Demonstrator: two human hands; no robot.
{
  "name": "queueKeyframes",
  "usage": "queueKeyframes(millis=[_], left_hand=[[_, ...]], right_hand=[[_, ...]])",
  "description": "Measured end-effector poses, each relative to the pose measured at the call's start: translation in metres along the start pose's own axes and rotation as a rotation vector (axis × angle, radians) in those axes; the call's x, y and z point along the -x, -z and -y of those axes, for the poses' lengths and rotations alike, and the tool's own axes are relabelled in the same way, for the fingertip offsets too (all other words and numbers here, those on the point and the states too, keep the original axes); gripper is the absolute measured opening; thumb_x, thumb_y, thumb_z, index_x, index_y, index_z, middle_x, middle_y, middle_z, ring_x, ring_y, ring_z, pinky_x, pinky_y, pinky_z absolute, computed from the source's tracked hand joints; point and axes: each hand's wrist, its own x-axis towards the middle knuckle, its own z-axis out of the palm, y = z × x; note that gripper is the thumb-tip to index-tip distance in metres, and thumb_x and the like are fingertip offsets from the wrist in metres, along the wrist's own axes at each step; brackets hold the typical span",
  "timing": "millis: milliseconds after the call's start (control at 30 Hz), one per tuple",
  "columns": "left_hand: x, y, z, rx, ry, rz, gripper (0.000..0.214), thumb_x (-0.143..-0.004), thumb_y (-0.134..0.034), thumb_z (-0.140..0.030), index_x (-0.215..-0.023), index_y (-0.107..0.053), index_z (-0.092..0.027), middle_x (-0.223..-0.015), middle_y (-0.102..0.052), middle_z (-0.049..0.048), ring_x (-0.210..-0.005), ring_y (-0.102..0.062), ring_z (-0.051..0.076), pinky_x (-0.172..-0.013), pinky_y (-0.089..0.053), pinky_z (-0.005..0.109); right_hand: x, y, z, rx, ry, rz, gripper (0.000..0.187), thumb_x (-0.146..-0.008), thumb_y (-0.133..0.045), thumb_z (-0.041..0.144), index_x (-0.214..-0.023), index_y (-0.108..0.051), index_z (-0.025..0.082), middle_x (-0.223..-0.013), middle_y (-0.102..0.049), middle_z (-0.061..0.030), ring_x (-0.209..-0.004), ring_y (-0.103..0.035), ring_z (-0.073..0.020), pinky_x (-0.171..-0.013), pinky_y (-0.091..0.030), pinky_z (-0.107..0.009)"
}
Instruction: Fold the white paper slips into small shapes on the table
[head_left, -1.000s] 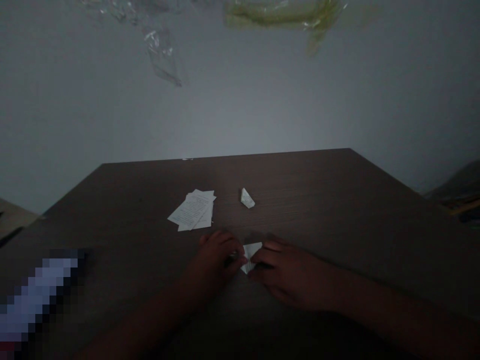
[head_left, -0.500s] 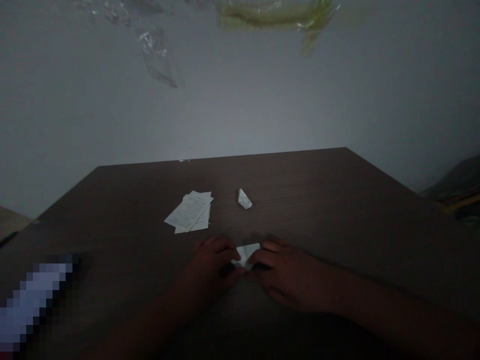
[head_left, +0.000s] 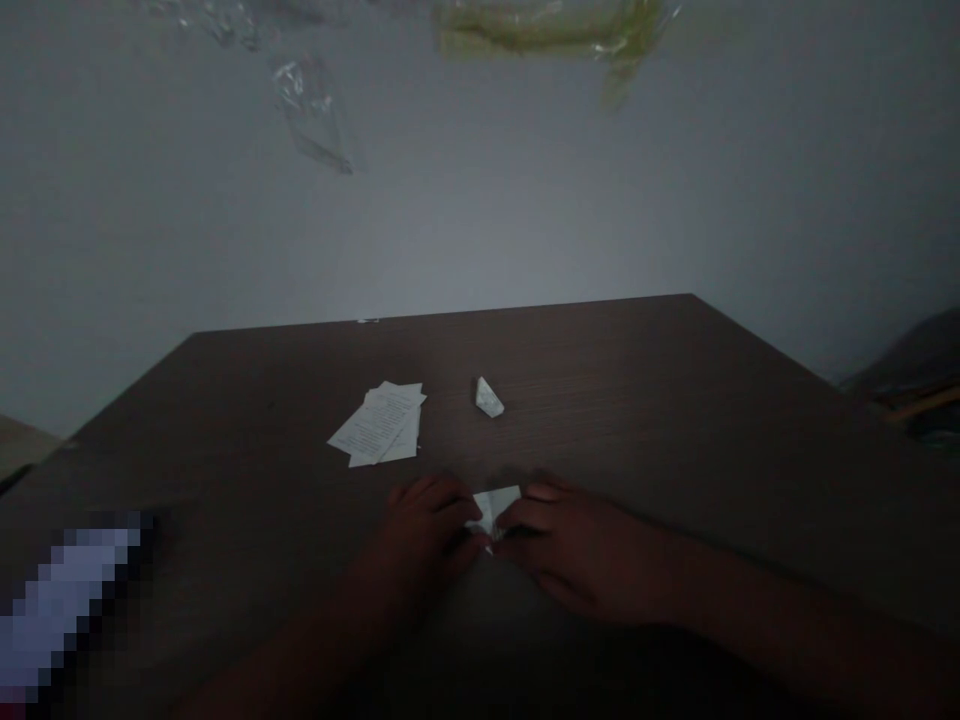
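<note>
A small white piece of folded paper (head_left: 496,500) lies between my two hands near the front of the table. My left hand (head_left: 431,525) grips its left side, thumb and fingers closed on it. From the right, my right hand (head_left: 566,540) pinches the same paper, its fingertips close to the left thumb. The fingers cover the paper's sides and part of its lower edge. Beyond the hands sits a small folded paper piece (head_left: 489,398), apart from them. Farther left is a loose pile of printed paper sheets (head_left: 382,425), fanned over one another.
The dark wood-grain table (head_left: 600,390) stands against a pale wall (head_left: 480,200). A pixelated flat object with a dark edge (head_left: 67,600) lies at the front left. Clear plastic (head_left: 311,110) and a yellowish wrapped item (head_left: 555,30) show high on the wall.
The fingers have shifted slightly at the folded paper's lower edge, where a small white tip now shows below the thumbs. Both hands otherwise keep their places.
</note>
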Motion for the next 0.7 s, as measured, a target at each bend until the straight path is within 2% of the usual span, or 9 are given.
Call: queueKeyframes(millis=[167, 300, 533, 700], left_hand=[[0.000, 0.001, -0.002, 0.012, 0.029, 0.002, 0.027, -0.096, -0.081, -0.010, -0.114, -0.085, -0.029, -0.127, -0.084, 0.0029, -0.122, -0.078, 0.032, -0.107, -0.058, 0.047], [-0.002, 0.004, -0.005, 0.075, 0.068, 0.019, 0.023, -0.096, -0.079, -0.011, -0.113, -0.083, -0.027, -0.126, -0.083, 0.0046, -0.123, -0.077, 0.034, -0.107, -0.057, 0.050], [-0.004, 0.007, -0.010, 0.126, 0.113, 0.027, 0.019, -0.094, -0.079, -0.011, -0.107, -0.082, -0.026, -0.123, -0.082, 0.0054, -0.122, -0.077, 0.035, -0.108, -0.057, 0.053], [-0.004, 0.006, -0.009, 0.125, 0.089, -0.004, 0.021, -0.095, -0.078, -0.011, -0.108, -0.081, -0.027, -0.126, -0.083, 0.0061, -0.124, -0.076, 0.035, -0.106, -0.057, 0.051]], right_hand=[[0.002, -0.004, -0.007, -0.108, -0.002, -0.074, 0.041, -0.107, -0.061, 0.008, -0.143, -0.076, 0.019, -0.135, -0.081, -0.0108, -0.119, -0.069, -0.0274, -0.110, -0.055, -0.046], [0.002, -0.001, -0.004, -0.094, 0.021, -0.058, 0.041, -0.106, -0.062, 0.008, -0.143, -0.077, 0.020, -0.138, -0.079, -0.0121, -0.118, -0.069, -0.0283, -0.107, -0.056, -0.047], [0.000, -0.007, 0.002, 0.049, 0.008, -0.023, 0.032, -0.109, -0.067, 0.014, -0.138, -0.079, 0.019, -0.133, -0.078, -0.0135, -0.120, -0.066, -0.0321, -0.109, -0.055, -0.051], [-0.003, -0.010, 0.005, 0.125, -0.003, -0.054, 0.018, -0.109, -0.069, 0.018, -0.123, -0.080, 0.018, -0.122, -0.078, -0.0128, -0.112, -0.068, -0.0310, -0.103, -0.059, -0.047]])
